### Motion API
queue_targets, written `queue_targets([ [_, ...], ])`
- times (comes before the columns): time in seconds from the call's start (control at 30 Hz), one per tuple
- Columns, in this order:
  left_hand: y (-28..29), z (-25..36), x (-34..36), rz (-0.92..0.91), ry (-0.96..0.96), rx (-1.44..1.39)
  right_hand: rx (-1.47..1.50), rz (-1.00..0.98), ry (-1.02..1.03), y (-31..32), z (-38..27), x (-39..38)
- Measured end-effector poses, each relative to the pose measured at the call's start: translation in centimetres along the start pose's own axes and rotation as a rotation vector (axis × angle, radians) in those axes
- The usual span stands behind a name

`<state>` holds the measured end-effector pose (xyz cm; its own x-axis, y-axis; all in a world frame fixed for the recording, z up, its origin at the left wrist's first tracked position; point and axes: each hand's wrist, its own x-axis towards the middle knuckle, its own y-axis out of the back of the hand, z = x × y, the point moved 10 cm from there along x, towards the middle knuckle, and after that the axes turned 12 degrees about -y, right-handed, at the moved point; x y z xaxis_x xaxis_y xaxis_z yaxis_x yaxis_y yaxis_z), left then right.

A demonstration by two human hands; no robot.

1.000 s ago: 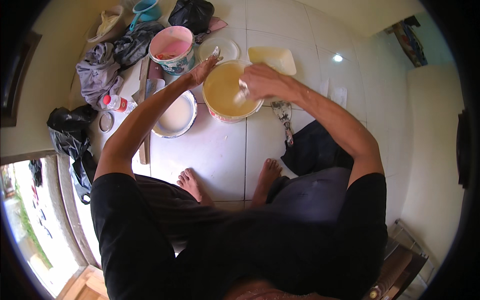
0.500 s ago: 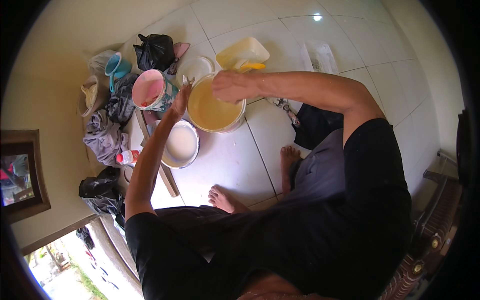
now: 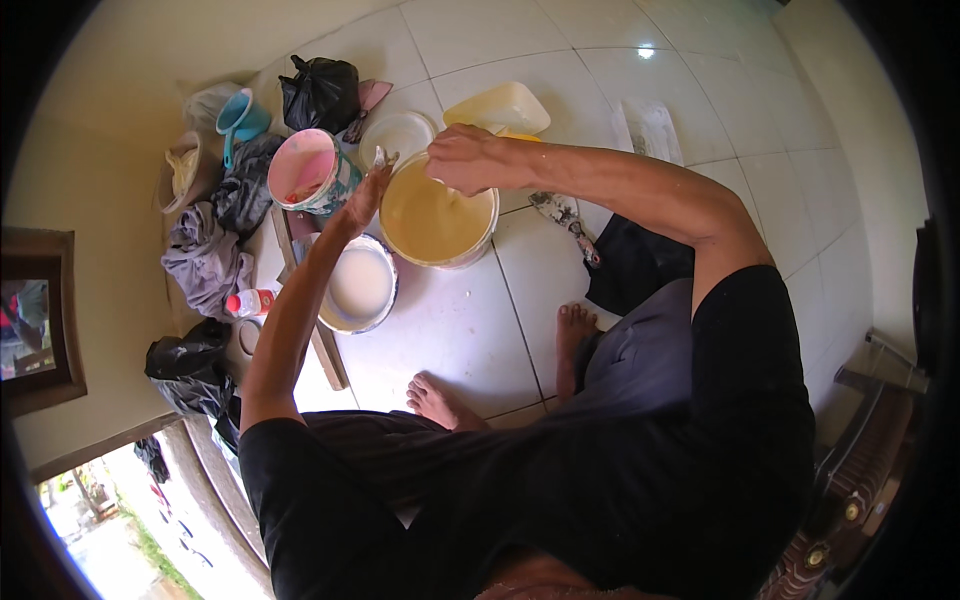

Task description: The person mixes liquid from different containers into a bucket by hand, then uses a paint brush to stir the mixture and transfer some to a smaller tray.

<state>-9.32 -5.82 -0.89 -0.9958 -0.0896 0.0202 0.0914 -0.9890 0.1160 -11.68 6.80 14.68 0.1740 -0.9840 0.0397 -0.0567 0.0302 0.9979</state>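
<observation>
A round bucket (image 3: 440, 222) of yellowish paint stands on the tiled floor before me. At its left rim is my left hand (image 3: 366, 200), steadying it, with white smears about the fingertips. Over the far part of the opening, my right hand (image 3: 468, 160) is closed in a fist. A pale streak shows in the paint below the fist, but what the fingers grip is mostly hidden. Beside my left forearm sits a bucket of whitish liquid (image 3: 361, 284). A pink-lined bucket (image 3: 303, 168) stands beyond my left hand.
Behind the paint bucket lie a round lid (image 3: 396, 132) and a cream tray (image 3: 500, 104). A paint-stained brush (image 3: 566, 225) and black cloth (image 3: 638, 262) lie to the right. Black bags (image 3: 320, 92), crumpled clothes (image 3: 205, 258), a blue dipper (image 3: 240, 122) and a wooden plank (image 3: 328, 358) are left.
My right fist has shifted slightly over the bucket, and a pale streak now shows in the paint beneath it. My left hand stays at the rim. The view has tilted a little.
</observation>
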Motion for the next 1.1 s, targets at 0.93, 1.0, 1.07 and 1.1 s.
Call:
queue_targets([
  [0.93, -0.5, -1.4, 0.6, -0.069, 0.015, -0.149, 0.107, 0.015, -0.080, -0.9, 0.5, 0.8],
  [1.0, -0.4, -1.5, 0.2, -0.092, 0.024, -0.143, 0.049, -0.111, -0.075, -2.1, 0.1, 0.9],
  [1.07, 1.2, -2.0, -1.1, -0.029, -0.022, -0.158, 0.012, -0.337, 0.023, -2.9, -3.2, 1.2],
  [1.1, 0.7, -1.4, -0.7, -0.018, -0.052, -0.176, 0.078, -0.244, -0.004, -1.9, -2.6, 1.2],
])
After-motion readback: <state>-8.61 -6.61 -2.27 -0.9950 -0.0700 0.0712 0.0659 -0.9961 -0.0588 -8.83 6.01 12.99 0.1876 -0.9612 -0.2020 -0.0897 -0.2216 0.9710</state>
